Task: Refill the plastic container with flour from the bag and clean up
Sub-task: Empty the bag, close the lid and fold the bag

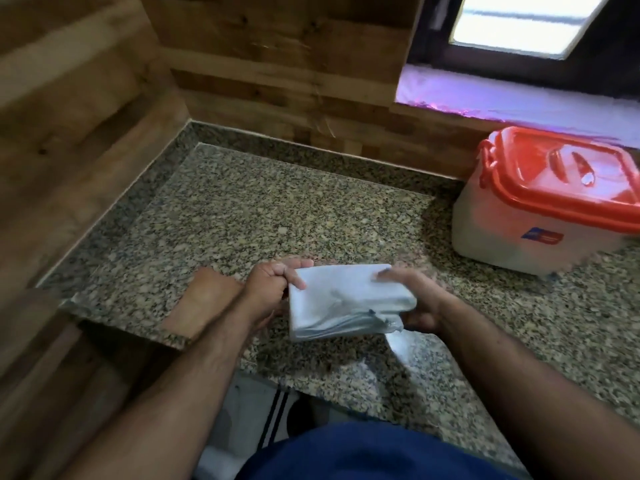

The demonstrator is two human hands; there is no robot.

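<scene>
A folded, flat white flour bag (pixel 341 301) is held just above the granite counter (pixel 263 216), near its front edge. My left hand (pixel 273 289) pinches the bag's left edge with curled fingers. My right hand (pixel 412 299) grips the bag's right side, thumb on top and fingers underneath. The plastic container (pixel 519 233) stands at the right on the counter, translucent white with white flour showing inside, and its red lid (pixel 568 178) is on it.
Wooden wall panels (pixel 277 64) enclose the counter at the back and left. A window sill (pixel 519 98) runs behind the container. A brownish patch (pixel 204 303) lies on the counter left of my hands. The counter's front edge is stepped.
</scene>
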